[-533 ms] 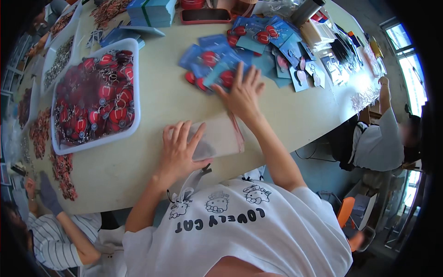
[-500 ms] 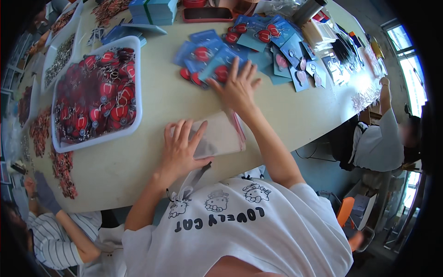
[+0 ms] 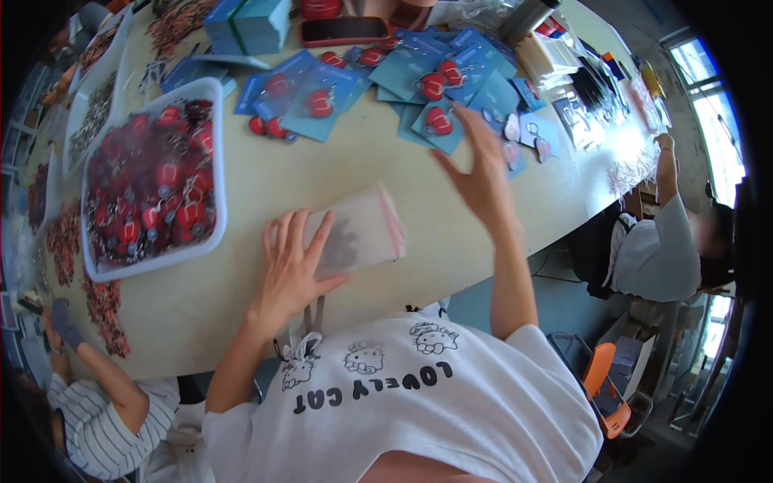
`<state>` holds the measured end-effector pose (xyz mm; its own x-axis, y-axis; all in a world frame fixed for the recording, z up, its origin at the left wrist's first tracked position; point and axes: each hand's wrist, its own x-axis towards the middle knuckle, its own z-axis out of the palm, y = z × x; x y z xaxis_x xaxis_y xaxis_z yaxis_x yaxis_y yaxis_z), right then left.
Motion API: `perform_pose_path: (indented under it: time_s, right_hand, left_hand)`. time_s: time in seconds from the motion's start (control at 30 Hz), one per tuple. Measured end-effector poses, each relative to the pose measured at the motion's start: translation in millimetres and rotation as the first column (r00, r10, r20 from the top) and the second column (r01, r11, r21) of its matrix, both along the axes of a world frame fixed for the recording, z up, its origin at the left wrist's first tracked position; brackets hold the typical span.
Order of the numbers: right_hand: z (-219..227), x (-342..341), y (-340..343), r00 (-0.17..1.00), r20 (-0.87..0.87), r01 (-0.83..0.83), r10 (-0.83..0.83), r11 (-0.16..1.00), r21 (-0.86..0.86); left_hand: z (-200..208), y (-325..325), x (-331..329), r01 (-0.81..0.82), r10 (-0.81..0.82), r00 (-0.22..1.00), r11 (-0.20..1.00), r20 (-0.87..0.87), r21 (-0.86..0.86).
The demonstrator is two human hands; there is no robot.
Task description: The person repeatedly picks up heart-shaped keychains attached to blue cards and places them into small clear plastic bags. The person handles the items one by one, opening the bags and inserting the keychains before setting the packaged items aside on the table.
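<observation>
My left hand [image 3: 290, 266] lies with spread fingers on a stack of clear plastic bags [image 3: 354, 233], which has a pink strip along one edge. My right hand [image 3: 481, 173], slightly blurred, is held up to the right with thumb and fingers apart, nothing visible in it. Its fingertips are beside a blue card with a red charm [image 3: 439, 121], at the near edge of a spread of blue cards; whether they touch it I cannot tell. Left of that spread, a second group of blue cards [image 3: 320, 125] carries red charms. Pale pink charms [image 3: 543, 147] are right of my hand.
A white tub [image 3: 221, 189] full of red charms stands at left, beside heaps of small reddish parts [image 3: 105, 314]. Farther back are banded blue cards [image 3: 250, 28], a phone [image 3: 344, 30] and a dark cylinder [image 3: 527, 18]. Co-workers sit at left [image 3: 105, 410] and right [image 3: 656, 249].
My right hand has moved rightward from the left card group to the right spread. The left group has shifted left, and a red-charm card now shows at the right spread's near edge.
</observation>
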<state>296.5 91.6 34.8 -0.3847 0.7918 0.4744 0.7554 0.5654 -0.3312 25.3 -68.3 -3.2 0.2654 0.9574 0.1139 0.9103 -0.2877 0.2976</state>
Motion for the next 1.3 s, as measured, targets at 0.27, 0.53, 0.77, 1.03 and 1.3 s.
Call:
perform_pose_path:
  time_s: [0.27,0.53,0.77,1.03,1.3]
  right_hand:
    - [-74,226,95,0.886,0.142,0.461,-0.441,0.872,-0.164]
    - [-73,56,73,0.902,0.201,0.413,-0.382,0.899,-0.147]
    - [-74,-91,67,0.851,0.061,0.524,-0.522,0.835,-0.170]
    - [-41,-139,69,0.925,-0.079,0.341,-0.372,0.902,-0.264]
    - [-44,163,178,0.793,-0.148,0.587,-0.592,0.806,-0.078]
  left_hand:
    - [39,26,19,0.114,-0.124,0.989,0.987,-0.084,-0.113]
    - [13,28,22,0.204,-0.201,0.979,0.963,0.032,-0.177]
    - [-1,26,19,0.204,-0.203,0.979,0.978,0.034,-0.035]
    - [-4,27,19,0.196,-0.195,0.980,0.980,0.033,-0.025]
    - [4,30,23,0.225,-0.224,0.974,0.974,0.034,-0.029]
